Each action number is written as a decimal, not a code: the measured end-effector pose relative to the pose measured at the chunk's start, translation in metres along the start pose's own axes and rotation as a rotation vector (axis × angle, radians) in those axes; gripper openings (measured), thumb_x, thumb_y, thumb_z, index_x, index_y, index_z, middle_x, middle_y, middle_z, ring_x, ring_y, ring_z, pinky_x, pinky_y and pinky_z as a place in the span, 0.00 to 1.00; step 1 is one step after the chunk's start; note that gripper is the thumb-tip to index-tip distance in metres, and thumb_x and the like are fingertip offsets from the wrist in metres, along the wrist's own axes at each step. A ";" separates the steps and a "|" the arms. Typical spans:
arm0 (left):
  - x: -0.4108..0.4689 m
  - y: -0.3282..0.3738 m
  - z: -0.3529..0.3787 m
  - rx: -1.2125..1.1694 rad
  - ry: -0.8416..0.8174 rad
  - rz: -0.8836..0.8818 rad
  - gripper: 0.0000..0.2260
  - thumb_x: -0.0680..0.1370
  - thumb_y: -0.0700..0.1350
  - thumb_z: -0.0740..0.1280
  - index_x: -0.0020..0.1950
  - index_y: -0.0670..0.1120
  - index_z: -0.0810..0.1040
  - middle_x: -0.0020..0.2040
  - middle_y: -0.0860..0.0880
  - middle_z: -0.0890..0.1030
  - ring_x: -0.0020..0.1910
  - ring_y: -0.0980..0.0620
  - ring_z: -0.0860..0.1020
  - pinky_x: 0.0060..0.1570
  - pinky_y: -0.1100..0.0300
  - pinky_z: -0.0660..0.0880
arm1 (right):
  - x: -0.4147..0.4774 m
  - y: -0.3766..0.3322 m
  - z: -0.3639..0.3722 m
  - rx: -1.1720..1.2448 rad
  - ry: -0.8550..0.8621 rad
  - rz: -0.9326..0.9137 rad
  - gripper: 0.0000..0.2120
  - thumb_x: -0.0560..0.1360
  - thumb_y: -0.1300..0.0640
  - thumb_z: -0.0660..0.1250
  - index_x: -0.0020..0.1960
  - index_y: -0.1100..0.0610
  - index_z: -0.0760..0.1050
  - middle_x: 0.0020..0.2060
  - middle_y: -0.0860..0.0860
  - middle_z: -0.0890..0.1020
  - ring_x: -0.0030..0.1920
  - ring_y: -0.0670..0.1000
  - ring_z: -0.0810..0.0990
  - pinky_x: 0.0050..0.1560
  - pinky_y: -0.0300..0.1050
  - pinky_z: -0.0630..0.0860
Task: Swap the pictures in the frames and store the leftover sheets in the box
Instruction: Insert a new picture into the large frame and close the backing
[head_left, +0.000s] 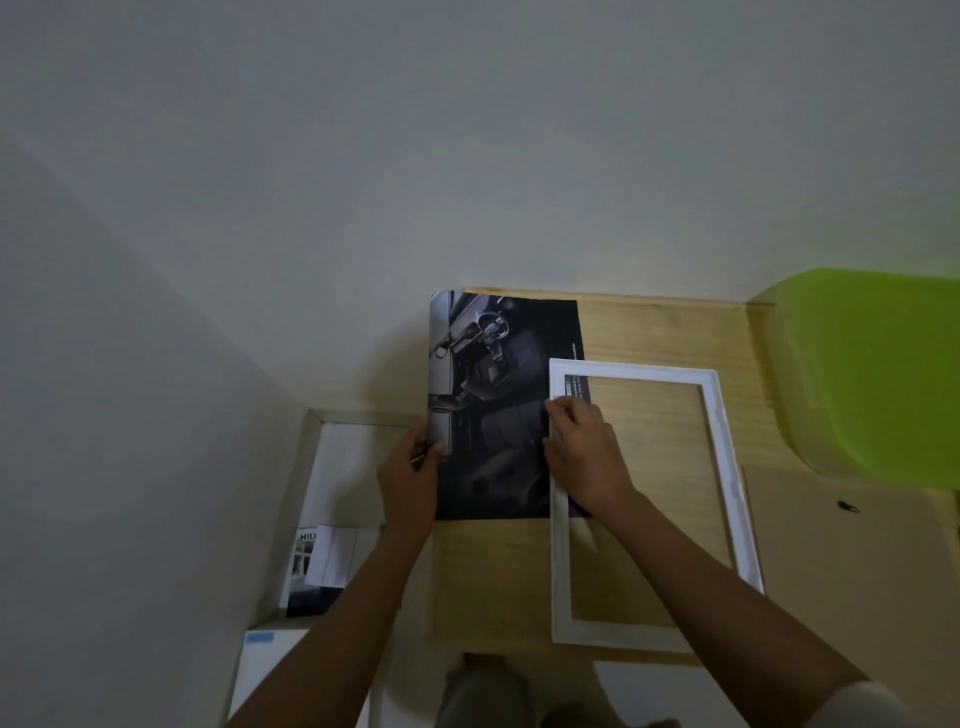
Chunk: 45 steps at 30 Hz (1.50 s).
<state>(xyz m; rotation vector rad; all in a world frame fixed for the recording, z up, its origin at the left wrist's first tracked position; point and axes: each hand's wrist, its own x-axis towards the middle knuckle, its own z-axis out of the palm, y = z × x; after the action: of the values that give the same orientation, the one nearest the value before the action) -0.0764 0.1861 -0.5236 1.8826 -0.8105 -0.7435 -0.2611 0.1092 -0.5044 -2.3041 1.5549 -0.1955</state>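
I have a single view, from the camera worn on the person's head. It faces forward and steeply down onto the wooden bench (488, 571), near enough that the left hand (410, 467) and right hand (587, 452) reach in from the bottom of the view. The wide lens takes in the bench's far edge, bare wall (467, 130) above it, and ground past the left edge.

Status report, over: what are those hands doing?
Left hand grips dark car-interior print by left edge. Right hand at its right edge, grip unclear. White rectangular frame overlaps that edge.
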 end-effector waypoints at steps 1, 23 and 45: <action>0.000 0.000 -0.001 -0.016 0.000 0.000 0.15 0.75 0.34 0.66 0.62 0.37 0.74 0.54 0.41 0.80 0.48 0.53 0.76 0.43 0.79 0.71 | 0.000 0.000 -0.001 -0.001 -0.004 0.003 0.21 0.74 0.60 0.63 0.66 0.62 0.68 0.62 0.59 0.72 0.61 0.60 0.71 0.57 0.53 0.70; -0.013 0.021 -0.074 -0.142 0.081 -0.004 0.16 0.77 0.37 0.64 0.64 0.43 0.75 0.57 0.45 0.80 0.53 0.51 0.78 0.47 0.71 0.72 | -0.011 0.005 -0.016 0.073 -0.040 -0.004 0.20 0.75 0.58 0.63 0.66 0.60 0.68 0.62 0.57 0.71 0.61 0.57 0.69 0.59 0.52 0.71; -0.121 0.152 0.069 -0.367 -0.553 0.186 0.17 0.76 0.36 0.64 0.64 0.46 0.73 0.50 0.56 0.80 0.49 0.64 0.79 0.50 0.69 0.75 | -0.032 0.025 -0.168 0.473 0.114 0.014 0.19 0.77 0.59 0.63 0.67 0.57 0.70 0.65 0.58 0.72 0.64 0.56 0.72 0.67 0.47 0.67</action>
<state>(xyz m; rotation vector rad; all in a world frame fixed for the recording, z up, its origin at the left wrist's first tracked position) -0.2363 0.1922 -0.3937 1.2642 -1.0858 -1.2258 -0.3465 0.0943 -0.3551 -1.9356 1.3919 -0.6279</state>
